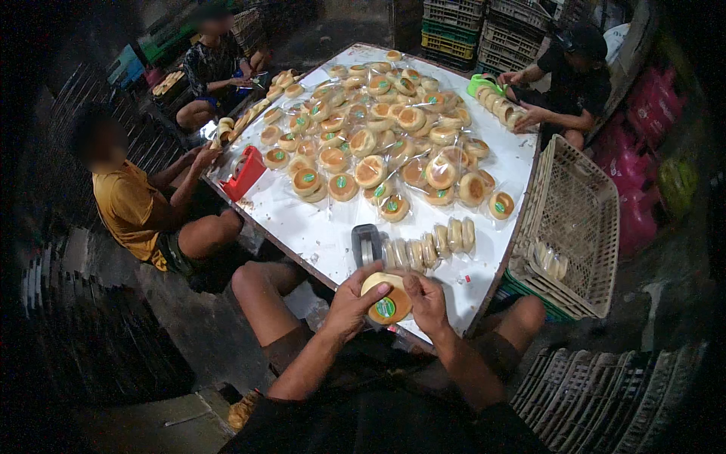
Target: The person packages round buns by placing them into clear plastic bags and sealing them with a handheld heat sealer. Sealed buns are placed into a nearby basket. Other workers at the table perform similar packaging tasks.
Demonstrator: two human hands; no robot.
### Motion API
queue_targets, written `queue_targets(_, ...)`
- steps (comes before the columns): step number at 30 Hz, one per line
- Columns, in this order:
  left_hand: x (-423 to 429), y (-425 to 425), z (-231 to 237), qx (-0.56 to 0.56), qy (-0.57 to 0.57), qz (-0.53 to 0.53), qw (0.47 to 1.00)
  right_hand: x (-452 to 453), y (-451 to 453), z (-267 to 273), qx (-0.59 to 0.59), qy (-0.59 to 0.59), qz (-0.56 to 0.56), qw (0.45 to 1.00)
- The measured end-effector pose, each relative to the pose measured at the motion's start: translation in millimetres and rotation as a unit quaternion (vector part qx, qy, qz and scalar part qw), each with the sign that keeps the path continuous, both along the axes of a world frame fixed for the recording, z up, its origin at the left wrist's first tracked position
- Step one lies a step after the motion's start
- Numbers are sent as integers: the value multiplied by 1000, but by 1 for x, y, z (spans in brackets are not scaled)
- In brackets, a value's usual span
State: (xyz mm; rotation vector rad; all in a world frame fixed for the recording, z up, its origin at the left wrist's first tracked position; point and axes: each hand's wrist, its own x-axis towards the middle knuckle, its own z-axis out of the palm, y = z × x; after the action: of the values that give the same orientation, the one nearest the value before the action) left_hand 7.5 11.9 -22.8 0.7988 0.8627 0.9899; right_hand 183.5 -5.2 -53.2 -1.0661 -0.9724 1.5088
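Between my left hand (354, 303) and my right hand (426, 301) I hold a round, flat bun (391, 309) with a browned top and a green sticker, at the table's near edge. My left thumb lies on the bun's top; my right fingers grip its other side. Just beyond my hands a dark tape dispenser (366, 244) stands on the white table (317, 244). To its right runs a row of wrapped buns on edge (431, 247). A large heap of buns in clear plastic bags (368, 136), many with green stickers, covers the table's middle.
A red tape dispenser (244, 173) stands at the left edge. Stacked plastic crates (610, 255) adjoin the table's right side, with wrapped buns in the top one. Two people sit at the left; another, at the far right, handles a row of buns beside a green dispenser (482, 85).
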Motion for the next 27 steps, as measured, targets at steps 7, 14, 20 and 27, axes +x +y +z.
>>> queue_targets(7, 14, -9, 12, 9, -16, 111, 994, 4, -4, 16, 150, -284, -130, 938)
queue_targets(14, -1, -18, 18, 101, 149, 116, 977, -22, -11, 22, 362, -446, -234, 784)
queue_targets(20, -5, -10, 17, 291, 228, 73, 926, -16, -22, 24, 93, -194, -5, 977)
queue_targets(27, 8, -18, 7, 435, 321, 111, 834, -18, -18, 37, 27, 167, -19, 985)
